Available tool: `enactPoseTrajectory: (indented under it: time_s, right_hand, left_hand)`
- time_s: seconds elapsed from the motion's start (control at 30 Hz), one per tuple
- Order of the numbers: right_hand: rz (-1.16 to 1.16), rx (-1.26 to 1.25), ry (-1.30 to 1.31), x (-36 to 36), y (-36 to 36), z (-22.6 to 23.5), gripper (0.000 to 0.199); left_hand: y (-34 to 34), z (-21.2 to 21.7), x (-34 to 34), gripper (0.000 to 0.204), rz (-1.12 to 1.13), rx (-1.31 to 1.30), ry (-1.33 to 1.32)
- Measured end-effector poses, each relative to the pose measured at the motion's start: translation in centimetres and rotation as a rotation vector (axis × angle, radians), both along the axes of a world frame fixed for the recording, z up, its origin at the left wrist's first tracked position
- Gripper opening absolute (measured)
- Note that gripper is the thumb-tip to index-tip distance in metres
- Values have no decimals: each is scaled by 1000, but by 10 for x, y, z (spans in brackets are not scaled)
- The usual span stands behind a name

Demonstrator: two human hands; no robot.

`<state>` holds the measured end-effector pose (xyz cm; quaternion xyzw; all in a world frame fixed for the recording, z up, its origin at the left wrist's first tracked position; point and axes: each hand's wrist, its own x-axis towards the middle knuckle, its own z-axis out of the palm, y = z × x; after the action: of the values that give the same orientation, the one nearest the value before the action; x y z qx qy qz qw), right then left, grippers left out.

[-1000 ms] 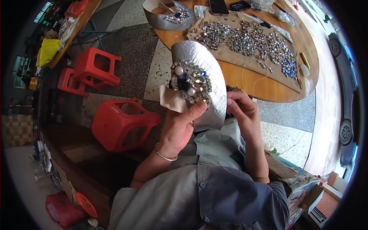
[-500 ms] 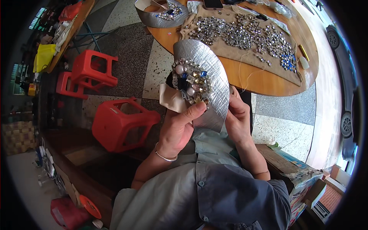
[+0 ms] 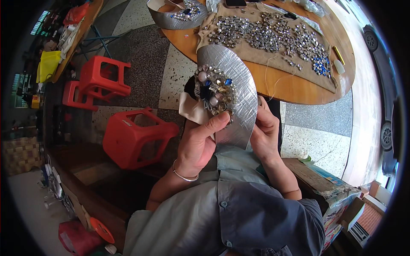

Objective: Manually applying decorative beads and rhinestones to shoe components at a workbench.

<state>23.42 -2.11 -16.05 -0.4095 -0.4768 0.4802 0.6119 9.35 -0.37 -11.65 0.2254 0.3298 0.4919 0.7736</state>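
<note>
A curved silver fabric piece [image 3: 237, 81] with a cluster of beads and rhinestones [image 3: 213, 90] sewn on it is held up in front of my chest. My left hand [image 3: 198, 143] grips its lower left edge, thumb pressed just under the bead cluster, next to a cream fabric scrap [image 3: 191, 111]. My right hand [image 3: 265, 134] holds the piece from behind on the right side, fingers mostly hidden by the silver fabric. A thin thread [image 3: 269, 70] runs from the piece toward the round wooden table [image 3: 299, 91].
On the table lies a tan cloth [image 3: 247, 53] covered with several loose rhinestones [image 3: 273, 34] and a second silver piece [image 3: 171, 17]. Red plastic stools [image 3: 132, 136] [image 3: 102, 79] stand on the terrazzo floor to my left. Cardboard boxes [image 3: 337, 200] sit at lower right.
The view has shifted slightly, so the piece and hands sit a little lower in the picture. The grip of both hands on the silver piece is unchanged.
</note>
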Motion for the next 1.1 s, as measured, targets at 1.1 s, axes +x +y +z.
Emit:
enactPoseTrajectory:
  time_s: [1.1]
  right_hand:
    - [-41,-43,-78,1,-3,-1,20]
  left_hand:
    - [4,-3,1,44,-2,-128,17]
